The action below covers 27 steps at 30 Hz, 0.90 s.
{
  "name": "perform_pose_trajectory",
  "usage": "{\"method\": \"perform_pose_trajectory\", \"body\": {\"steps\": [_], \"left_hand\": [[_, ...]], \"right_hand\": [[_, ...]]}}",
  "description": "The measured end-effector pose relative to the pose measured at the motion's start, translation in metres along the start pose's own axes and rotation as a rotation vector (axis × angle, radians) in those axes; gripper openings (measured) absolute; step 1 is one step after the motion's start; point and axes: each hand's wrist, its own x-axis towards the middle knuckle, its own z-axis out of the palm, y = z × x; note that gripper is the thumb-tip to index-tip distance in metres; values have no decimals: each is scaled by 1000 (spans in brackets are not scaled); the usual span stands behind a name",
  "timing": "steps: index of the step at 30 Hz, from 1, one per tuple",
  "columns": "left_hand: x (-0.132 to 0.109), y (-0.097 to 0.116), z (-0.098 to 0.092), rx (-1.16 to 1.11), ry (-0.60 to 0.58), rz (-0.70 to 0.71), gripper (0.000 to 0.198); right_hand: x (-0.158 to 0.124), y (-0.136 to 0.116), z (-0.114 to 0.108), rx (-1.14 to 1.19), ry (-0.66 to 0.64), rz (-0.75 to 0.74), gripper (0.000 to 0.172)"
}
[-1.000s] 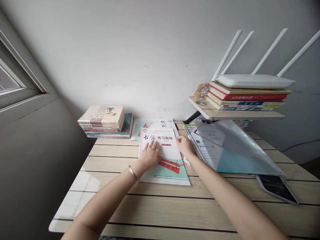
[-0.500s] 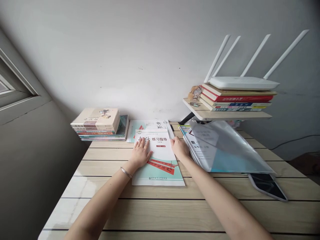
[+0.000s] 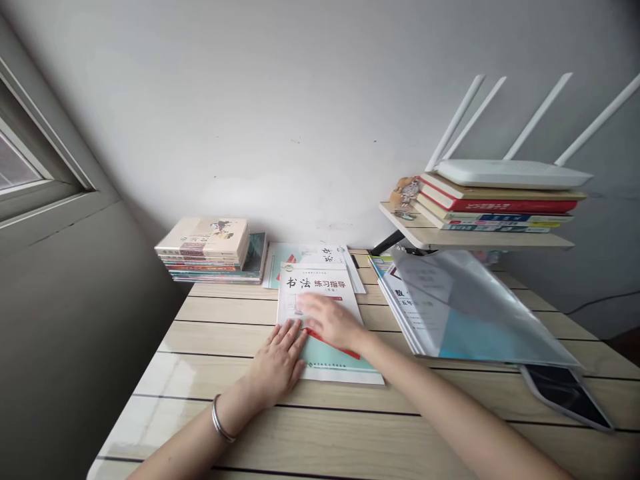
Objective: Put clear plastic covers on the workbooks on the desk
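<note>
White/teal/red paperbk (image 3: 330, 356), closed, lying flat, cover up, on wood tbl (image 3: 400, 440)

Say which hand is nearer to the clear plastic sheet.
Right. The right hand is over the white-and-green booklet, left of the plastic sheet; the left hand is at the booklet's left edge, farther from the sheet.
</note>
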Motion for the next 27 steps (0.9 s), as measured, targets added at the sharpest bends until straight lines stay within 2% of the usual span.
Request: {"method": "perform_pose_trajectory", "body": {"steps": [1,2,4,7,10,13,16,19,22,24,27], "left_hand": [[0,0,1,0,5,-2,51],[0,-1,2,-1,14,-4,50],[1,-1,4,-1,29,-1,50],[0,-1,5,11,29,15,56],[-1,-1,6,26,38,13,59],[-2,-2,6,33,54,8,61],[-2,-2,7,36,71,16,63],[-2,-3,9,39,82,20,64],[-2,-4,11,41,87,16,65],[-2,-4,11,37,91,17,65],[-2,-3,10,41,91,20,65]], "right_hand": [[2,-11,6,68,-75,-184,43],[5,-18,11,129,-133,-304,47],[15,-24,19,206,-209,-417,54],[45,-10,23,180,-255,-388,55],[85,12,23,116,-248,-324,56],[123,27,22,83,-223,-189,57],[143,26,19,67,-225,-42,62],[137,8,20,57,-167,46,69],[106,-5,25,74,-129,-50,72],[80,3,25,75,-147,-79,73],[54,44,12,58,-155,28,74]]}}
